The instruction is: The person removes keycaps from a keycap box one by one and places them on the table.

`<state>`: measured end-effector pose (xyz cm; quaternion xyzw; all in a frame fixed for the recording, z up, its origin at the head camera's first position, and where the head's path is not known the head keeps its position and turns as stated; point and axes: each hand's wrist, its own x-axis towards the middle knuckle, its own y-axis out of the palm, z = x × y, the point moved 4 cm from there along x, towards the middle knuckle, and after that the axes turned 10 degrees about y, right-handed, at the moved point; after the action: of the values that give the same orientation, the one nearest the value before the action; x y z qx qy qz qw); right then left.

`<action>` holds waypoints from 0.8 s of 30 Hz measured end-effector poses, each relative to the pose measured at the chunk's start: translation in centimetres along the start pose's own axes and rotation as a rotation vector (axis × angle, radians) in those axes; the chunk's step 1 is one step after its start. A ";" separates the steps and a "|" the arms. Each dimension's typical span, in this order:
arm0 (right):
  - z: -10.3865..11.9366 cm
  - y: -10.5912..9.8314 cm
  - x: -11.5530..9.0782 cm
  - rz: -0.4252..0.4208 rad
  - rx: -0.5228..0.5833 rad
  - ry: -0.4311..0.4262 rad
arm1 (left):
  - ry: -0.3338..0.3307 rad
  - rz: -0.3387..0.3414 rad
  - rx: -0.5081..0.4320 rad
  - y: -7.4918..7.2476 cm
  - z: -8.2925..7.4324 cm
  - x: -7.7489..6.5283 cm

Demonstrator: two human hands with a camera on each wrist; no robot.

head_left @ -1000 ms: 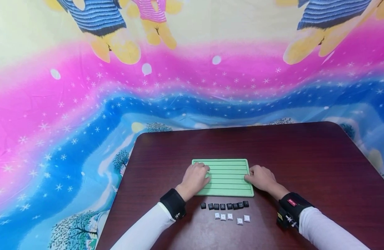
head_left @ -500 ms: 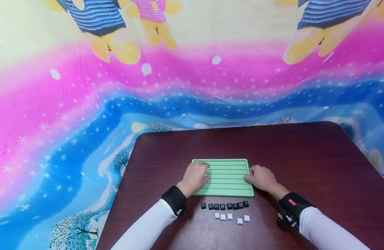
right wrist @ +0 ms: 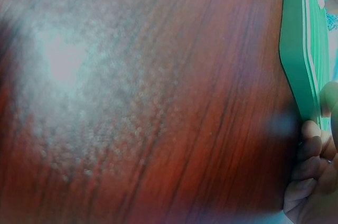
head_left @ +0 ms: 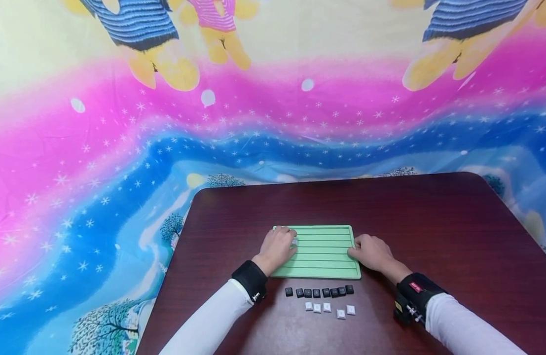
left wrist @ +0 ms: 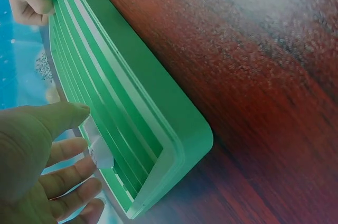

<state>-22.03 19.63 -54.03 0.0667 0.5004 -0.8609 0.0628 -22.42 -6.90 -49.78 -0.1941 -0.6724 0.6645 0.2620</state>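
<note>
A green slotted tray [head_left: 323, 259] lies on the dark red table. My left hand [head_left: 277, 249] is over the tray's left end, its thumb and fingers spread apart and loosely bent in the left wrist view. Beside those fingertips sits a white keycap [left wrist: 100, 152] among the tray's slots; a little of the same keycap [head_left: 294, 242] shows past the hand in the head view. At the tray's right edge, my right hand [head_left: 372, 252] grips the rim, thumb on top and fingers [right wrist: 309, 150] curled against the side wall.
Just in front of the tray runs a row of several black keycaps [head_left: 316, 293]. Nearer still lie several white keycaps [head_left: 327, 307], loosely spaced. The table [head_left: 237, 212] ends at a patterned cloth backdrop [head_left: 264, 148].
My left hand has shifted slightly away from me over the tray, and more of the white keycap shows beside its fingers. The right hand has stayed on the rim.
</note>
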 end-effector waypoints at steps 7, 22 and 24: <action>0.0 0.0 0.0 -0.009 -0.001 -0.004 | 0.010 0.004 -0.016 0.2 -0.1 0.4; 0.2 -0.1 -0.2 -0.020 0.002 -0.015 | 0.030 0.007 0.045 0.8 0.0 0.7; 0.2 -0.1 -0.2 -0.021 0.002 -0.017 | 0.036 0.004 0.051 0.8 -0.1 0.7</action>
<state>-21.84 19.56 -53.83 0.0539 0.4996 -0.8627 0.0579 -22.97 -6.37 -50.48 -0.2009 -0.6500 0.6783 0.2776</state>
